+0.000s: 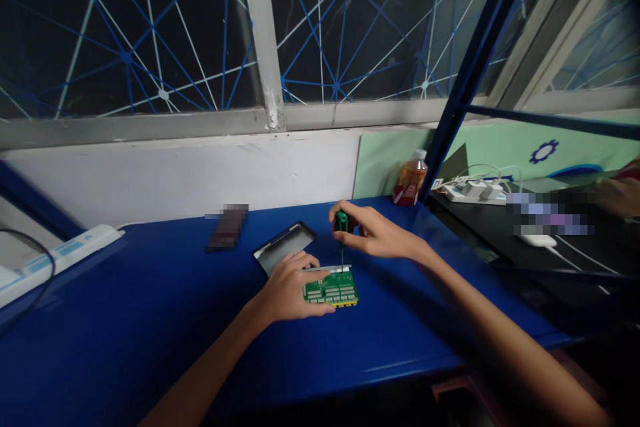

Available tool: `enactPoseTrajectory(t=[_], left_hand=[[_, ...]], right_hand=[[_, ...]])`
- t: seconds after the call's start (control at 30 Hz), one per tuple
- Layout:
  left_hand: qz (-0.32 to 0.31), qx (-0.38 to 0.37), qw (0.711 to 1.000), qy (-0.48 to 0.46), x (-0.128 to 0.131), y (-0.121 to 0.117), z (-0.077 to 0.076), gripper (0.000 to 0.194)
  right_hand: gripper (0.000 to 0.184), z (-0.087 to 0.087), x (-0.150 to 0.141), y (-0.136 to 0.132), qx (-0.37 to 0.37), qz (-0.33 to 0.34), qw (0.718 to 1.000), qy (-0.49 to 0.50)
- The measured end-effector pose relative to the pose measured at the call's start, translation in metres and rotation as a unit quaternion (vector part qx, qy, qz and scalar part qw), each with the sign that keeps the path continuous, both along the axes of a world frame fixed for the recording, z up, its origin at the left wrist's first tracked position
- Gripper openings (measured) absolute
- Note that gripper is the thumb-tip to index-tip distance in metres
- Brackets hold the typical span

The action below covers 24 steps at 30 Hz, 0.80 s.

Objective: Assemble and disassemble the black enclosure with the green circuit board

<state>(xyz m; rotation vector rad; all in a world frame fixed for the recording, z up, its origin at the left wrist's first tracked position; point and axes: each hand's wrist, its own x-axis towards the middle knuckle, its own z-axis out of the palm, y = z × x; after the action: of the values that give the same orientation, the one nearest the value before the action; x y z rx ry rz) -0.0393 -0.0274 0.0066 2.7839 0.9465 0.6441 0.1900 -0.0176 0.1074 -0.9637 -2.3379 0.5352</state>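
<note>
Your left hand (287, 287) holds a green circuit board (341, 290) steady, thumb along the near edge and fingers over the far side; your right hand (373, 232) is closed around the green handle of a screwdriver (342, 220). Its shaft points straight down, the tip at the board's far edge. The board lies near the middle of the blue tabletop (425, 327), with rows of pale connectors on top and a yellow strip along the near side.

It looks light and stiff, likely fragile under a slipping blade, so the bare edges seem the best grip, clear of the connectors. The screwdriver should feel rigid and easy to turn by its thick handle.

Just beyond your left hand sits a shallow black case (259, 255), open side up and set at an angle, showing a smooth grey inside; your hand hides its near corner. Farther back, near the blue post, a capped clear plastic bottle (411, 181) stands upright, holding what looks like an amber drink behind a red label.
</note>
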Motion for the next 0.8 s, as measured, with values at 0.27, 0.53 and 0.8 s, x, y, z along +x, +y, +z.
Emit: enactPoseTrajectory(t=[0.27,0.53,0.8], left_hand=[[0.021,-0.008,1.000,0.011,-0.006,0.004,0.004,0.055],[0.009,-0.031,0.999,0.016,0.002,0.007,0.014,0.048],[-0.022,-0.094,0.991,-0.091,0.033,0.023,0.027,0.018]], right_hand=[[0.043,-0.006,-0.005,0.005,0.023,-0.014,1.000,0.011],[0.047,-0.021,-0.004,0.003,-0.009,-0.027,0.996,0.084],[0.048,-0.033,0.001,0.003,-0.024,-0.033,0.990,0.132]])
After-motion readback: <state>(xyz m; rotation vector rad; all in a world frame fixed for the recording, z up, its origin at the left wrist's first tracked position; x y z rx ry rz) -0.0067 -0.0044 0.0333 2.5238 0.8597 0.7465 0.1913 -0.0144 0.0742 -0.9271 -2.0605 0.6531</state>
